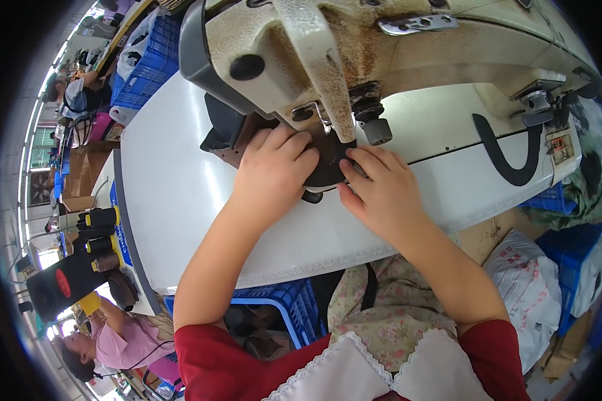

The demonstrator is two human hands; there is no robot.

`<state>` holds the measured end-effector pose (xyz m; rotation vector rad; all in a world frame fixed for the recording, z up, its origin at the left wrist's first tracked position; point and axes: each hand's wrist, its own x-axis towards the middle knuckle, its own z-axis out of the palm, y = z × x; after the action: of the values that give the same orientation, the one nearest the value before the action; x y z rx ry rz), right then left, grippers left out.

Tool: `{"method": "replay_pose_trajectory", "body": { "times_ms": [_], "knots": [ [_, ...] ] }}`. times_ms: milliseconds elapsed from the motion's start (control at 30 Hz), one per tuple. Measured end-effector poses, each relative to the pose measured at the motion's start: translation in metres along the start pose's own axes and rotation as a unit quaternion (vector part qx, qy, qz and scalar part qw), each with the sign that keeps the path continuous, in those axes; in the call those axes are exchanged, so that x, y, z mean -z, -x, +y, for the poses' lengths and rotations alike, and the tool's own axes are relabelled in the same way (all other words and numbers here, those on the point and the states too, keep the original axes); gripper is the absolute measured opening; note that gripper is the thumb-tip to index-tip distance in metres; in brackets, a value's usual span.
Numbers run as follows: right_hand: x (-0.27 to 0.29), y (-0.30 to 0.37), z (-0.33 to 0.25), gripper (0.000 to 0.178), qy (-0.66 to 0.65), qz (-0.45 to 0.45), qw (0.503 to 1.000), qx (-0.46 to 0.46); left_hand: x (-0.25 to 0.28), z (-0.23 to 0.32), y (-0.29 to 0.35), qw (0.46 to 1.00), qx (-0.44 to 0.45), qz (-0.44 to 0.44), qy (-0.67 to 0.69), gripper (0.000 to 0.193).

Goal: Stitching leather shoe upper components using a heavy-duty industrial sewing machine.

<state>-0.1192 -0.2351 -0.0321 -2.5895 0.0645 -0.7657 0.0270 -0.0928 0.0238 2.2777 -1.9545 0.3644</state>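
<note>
A dark brown leather shoe upper (pixel 328 167) lies on the white sewing machine bed, under the needle area of a worn beige sewing machine (pixel 267 67). Its folded part, with small holes along an edge, stands up to the left. My left hand (pixel 274 167) is closed on the leather, fingers curled over it, their tips partly hidden under the machine head. From the right, my right hand (pixel 381 190) grips the near right edge with bent fingertips, thumb lower down. The needle point itself is hidden behind the machine's arm and fingers.
A black curved strap (pixel 515 157) lies at the bed's right. Below the table edge is a blue crate (pixel 291 307) of dark pieces. A white plastic bag (pixel 525 287) stands at the right, and thread cones (pixel 100 230) at the left. Co-workers sit further left.
</note>
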Motion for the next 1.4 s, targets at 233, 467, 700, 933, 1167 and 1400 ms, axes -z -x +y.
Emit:
{"method": "replay_pose_trajectory", "body": {
  "times_ms": [233,467,700,933,1167,1400],
  "knots": [
    [0.0,0.002,0.0,0.028,0.017,-0.001,1.0,0.01,-0.003,0.0,0.001,1.0,0.01,0.015,0.01,0.019],
    [0.004,-0.001,0.0,0.027,0.019,-0.016,1.0,0.009,-0.009,0.0,0.007,0.999,0.033,0.008,0.019,0.024],
    [0.005,-0.001,0.001,0.026,0.016,-0.019,1.0,0.011,-0.011,0.003,0.009,0.999,0.028,0.014,-0.003,0.03],
    [0.007,0.0,0.0,0.026,0.013,-0.027,1.0,0.007,-0.012,0.007,0.008,0.997,0.021,0.038,-0.061,0.033],
    [0.007,0.0,0.0,0.027,0.001,-0.024,1.0,-0.004,-0.009,0.007,0.01,0.999,0.043,-0.017,-0.018,0.047],
    [0.007,-0.001,-0.001,0.026,0.011,-0.022,1.0,0.006,-0.009,0.005,0.007,0.998,-0.006,0.02,-0.063,0.029]
  ]
}}
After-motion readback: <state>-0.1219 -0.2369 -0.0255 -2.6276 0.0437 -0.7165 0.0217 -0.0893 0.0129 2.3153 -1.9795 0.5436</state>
